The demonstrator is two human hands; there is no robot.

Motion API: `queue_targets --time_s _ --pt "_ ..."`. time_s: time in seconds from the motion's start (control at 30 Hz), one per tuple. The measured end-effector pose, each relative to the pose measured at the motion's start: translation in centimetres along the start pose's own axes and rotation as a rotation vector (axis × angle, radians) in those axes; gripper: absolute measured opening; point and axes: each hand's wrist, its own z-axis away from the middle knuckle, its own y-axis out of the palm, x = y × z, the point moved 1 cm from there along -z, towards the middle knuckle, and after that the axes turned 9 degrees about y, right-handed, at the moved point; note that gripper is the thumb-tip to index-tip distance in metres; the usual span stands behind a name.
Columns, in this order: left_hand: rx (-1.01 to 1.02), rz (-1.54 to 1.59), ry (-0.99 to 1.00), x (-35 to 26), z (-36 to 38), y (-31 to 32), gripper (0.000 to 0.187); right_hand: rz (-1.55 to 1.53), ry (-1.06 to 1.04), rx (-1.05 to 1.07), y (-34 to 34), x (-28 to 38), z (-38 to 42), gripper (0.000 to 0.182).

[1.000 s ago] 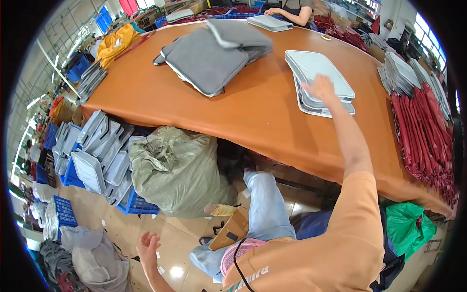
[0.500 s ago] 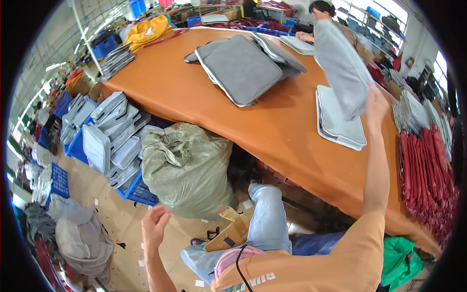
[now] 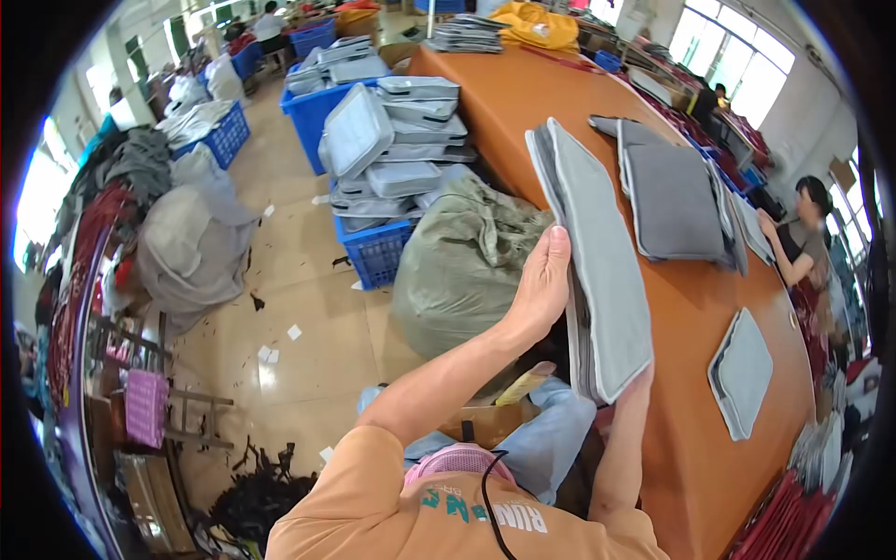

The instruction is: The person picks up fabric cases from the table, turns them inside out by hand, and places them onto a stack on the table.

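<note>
I hold a stack of light grey padded sleeves (image 3: 602,266) upright on edge in front of me, over the near edge of the orange table (image 3: 691,317). My left hand (image 3: 541,280) grips the stack's left side, thumb on its face. My right hand (image 3: 630,387) supports its lower corner from underneath and is mostly hidden by the stack. One or two grey sleeves (image 3: 742,373) lie flat on the table to the right. A pile of darker grey sleeves (image 3: 672,201) rests further along the table.
A stuffed green sack (image 3: 462,266) stands on the floor beside the table. Blue crates (image 3: 373,247) loaded with grey sleeves sit behind it. Another person (image 3: 803,233) works at the table's far side. Cloth heaps (image 3: 187,243) lie on the floor at left.
The sleeves lifted by my right hand off the table pile have come down in front of me. My left hand rose from near the floor and took hold of them. My view swung left.
</note>
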Motion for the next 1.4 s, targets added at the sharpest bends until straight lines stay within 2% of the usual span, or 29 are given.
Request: queue_targets --time_s 0.1,0.27,0.33,0.47,0.6,0.77,0.83,0.87,0.93,1.0,1.1,1.3,1.37,1.4 --pt "-0.018 -0.076 0.099 -0.4 0.1 -1.2 0.048 0.074 0.052 0.065 2.2 -3.6 -2.0 0.039" --pt "0.009 -0.141 0.114 -1.7 0.3 -3.1 0.038 -0.043 0.190 0.189 4.5 -5.9 -2.9 0.038" --pt "0.021 -0.108 0.115 -2.0 0.5 -3.5 0.038 -0.038 0.185 0.185 5.3 -6.2 -2.9 0.038" --pt "0.087 0.005 0.100 -1.9 1.0 -3.5 0.042 -0.033 0.146 0.148 5.4 -5.8 -2.5 0.038" --pt "0.163 0.139 0.068 -1.4 1.5 -3.7 0.054 -0.005 0.183 0.115 4.0 -5.5 -3.2 0.036" --pt "0.222 0.240 0.022 -1.7 1.5 -4.5 0.061 -0.103 0.233 0.145 1.9 -4.9 -2.9 0.037" --pt "0.173 0.246 -0.044 -0.9 1.3 -5.4 0.059 -0.009 0.104 -0.183 4.2 -4.8 -1.5 0.028" --pt "0.187 0.238 -0.038 -0.6 1.3 -6.1 0.059 -0.020 0.096 -0.175 4.4 -4.8 -1.7 0.028" --pt "0.036 0.154 -0.241 -0.1 0.7 -7.7 0.051 0.122 -0.001 -0.146 5.0 -4.7 -2.5 0.019" --pt "-0.157 0.207 -0.386 0.1 -0.4 -8.8 0.038 0.267 -0.089 -0.135 4.9 -4.8 -2.5 0.017" --pt "-0.224 0.231 -0.429 0.2 -1.1 -10.2 0.033 0.492 -0.212 -0.140 4.4 -5.0 -1.9 0.028" --pt "-0.156 0.105 -0.505 -0.6 -0.9 -11.8 0.035 0.714 -0.350 -0.164 6.9 -5.5 -0.2 0.033" --pt "-0.210 0.024 -0.377 -0.4 -0.3 -11.9 0.028 0.780 -0.388 -0.188 7.0 -4.8 -0.5 0.034" --pt "-0.232 -0.016 -0.310 -0.2 -0.2 -11.8 0.025 1.042 -0.381 -0.222 6.4 -3.9 -1.1 0.032"
